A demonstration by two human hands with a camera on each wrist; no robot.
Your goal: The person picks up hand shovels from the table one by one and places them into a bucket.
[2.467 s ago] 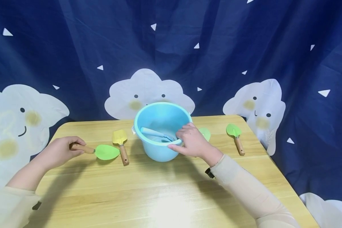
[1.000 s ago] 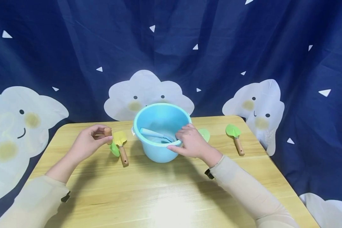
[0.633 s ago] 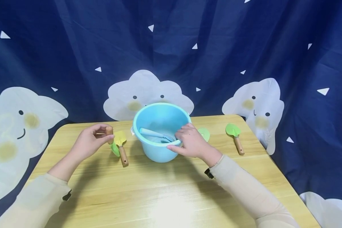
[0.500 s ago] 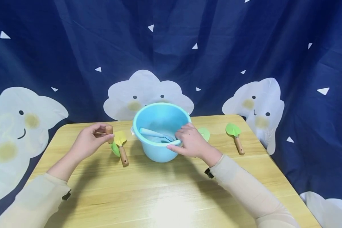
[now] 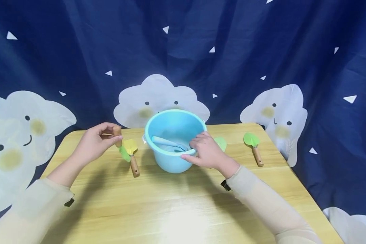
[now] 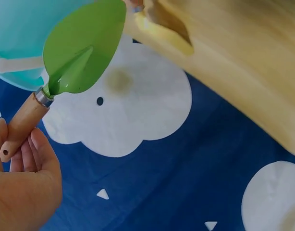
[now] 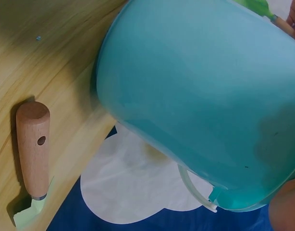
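My left hand (image 5: 94, 144) pinches the wooden handle of a green trowel (image 6: 85, 45) between thumb and fingers. In the head view the handle points up and the green blade hangs below it, overlapping the yellow shovel (image 5: 130, 146). My right hand (image 5: 208, 149) grips the near right rim of a light blue bucket (image 5: 173, 163), thumb outside. A tool with a light blue handle (image 5: 163, 140) lies inside the bucket, its head partly hidden by the near rim. The bucket's outer wall fills much of the right wrist view.
The yellow shovel lies left of the bucket. Right of it lies a pale green tool (image 5: 221, 143), partly behind my right hand; its wooden handle (image 7: 33, 154) shows in the right wrist view. Another green trowel (image 5: 251, 139) lies farther right. A dark blue curtain (image 5: 183, 51) hangs behind the table (image 5: 134, 210).
My left hand has carried the green trowel rightward and turned it from lying flat to handle up. Over the last half second it has risen slightly. My right hand stays on the bucket rim.
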